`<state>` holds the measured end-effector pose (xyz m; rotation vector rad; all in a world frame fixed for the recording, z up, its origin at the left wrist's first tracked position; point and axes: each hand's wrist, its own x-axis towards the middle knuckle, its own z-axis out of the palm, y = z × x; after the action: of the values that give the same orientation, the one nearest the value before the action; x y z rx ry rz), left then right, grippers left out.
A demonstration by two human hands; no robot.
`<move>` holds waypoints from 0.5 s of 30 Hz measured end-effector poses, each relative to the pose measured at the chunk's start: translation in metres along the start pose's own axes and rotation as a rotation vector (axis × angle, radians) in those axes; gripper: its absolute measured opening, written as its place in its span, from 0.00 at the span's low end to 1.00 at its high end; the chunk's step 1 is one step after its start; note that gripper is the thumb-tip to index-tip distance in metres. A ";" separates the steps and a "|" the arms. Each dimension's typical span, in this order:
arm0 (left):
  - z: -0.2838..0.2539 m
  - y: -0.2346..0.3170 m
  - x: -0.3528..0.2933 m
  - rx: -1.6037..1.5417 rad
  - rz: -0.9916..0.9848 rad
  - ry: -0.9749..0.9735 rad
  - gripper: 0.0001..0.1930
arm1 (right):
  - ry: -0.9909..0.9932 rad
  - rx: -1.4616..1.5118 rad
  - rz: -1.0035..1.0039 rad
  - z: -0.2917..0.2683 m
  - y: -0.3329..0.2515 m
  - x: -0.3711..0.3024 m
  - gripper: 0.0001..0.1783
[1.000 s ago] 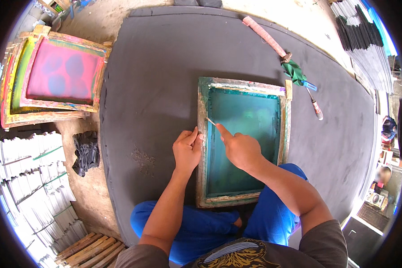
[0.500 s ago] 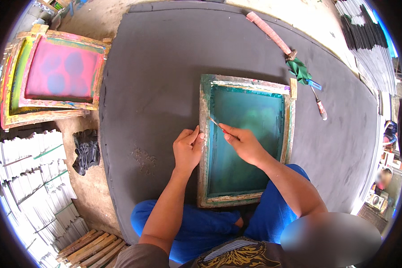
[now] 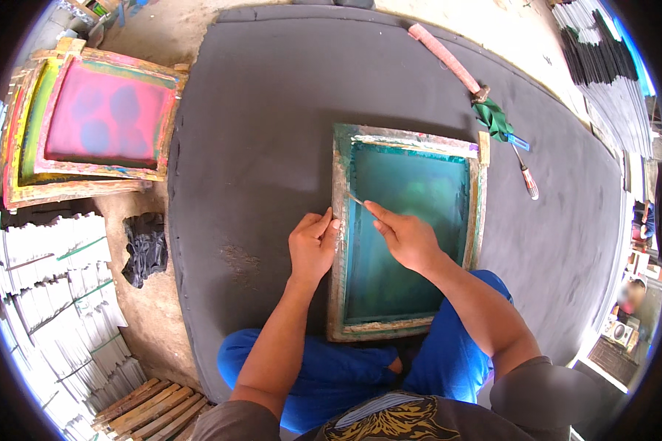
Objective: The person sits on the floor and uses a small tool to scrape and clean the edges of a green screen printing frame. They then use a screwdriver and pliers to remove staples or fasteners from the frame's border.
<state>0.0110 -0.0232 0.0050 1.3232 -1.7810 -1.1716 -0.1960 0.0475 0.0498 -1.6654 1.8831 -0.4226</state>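
A wooden screen-printing frame point(image 3: 336, 294), paint-stained, lies in front of me with a teal-green mesh point(image 3: 397, 287) stretched inside it. My left hand point(image 3: 312, 244) is closed on the outer edge of its left rail, thumb against the wood. Over the mesh, my right hand point(image 3: 410, 241) grips a slim screwdriver-like tool point(image 3: 356, 199). The tool's thin metal shaft points up and left, its tip at the inner edge of the left rail. My fingers hide its handle.
On the dark padded table point(image 3: 257, 95) lie a pink roll point(image 3: 445, 55), a green strip point(image 3: 492, 117) and a screwdriver point(image 3: 528, 181). Scraps point(image 3: 239, 264) litter its left side. Leftward are pink-and-yellow screens point(image 3: 171, 140), a black plastic bag point(image 3: 146, 246) and white stacks point(image 3: 59, 294).
The right hand has shifted slightly and its fingers now cover the tool's red handle. The tip stays by the left rail. My left hand keeps its hold on the frame.
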 end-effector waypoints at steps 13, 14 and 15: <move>-0.003 0.003 0.002 -0.029 -0.049 -0.031 0.15 | -0.012 -0.097 0.166 -0.028 -0.027 0.006 0.23; -0.002 0.001 0.002 -0.033 -0.035 -0.025 0.15 | -0.021 -0.124 0.158 -0.028 -0.029 0.008 0.22; -0.001 0.000 0.002 -0.038 -0.020 -0.019 0.15 | -0.029 -0.151 0.151 -0.029 -0.031 0.009 0.22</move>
<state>0.0116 -0.0256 0.0051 1.3150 -1.7545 -1.2270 -0.1900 0.0298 0.0886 -1.6003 2.0459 -0.1980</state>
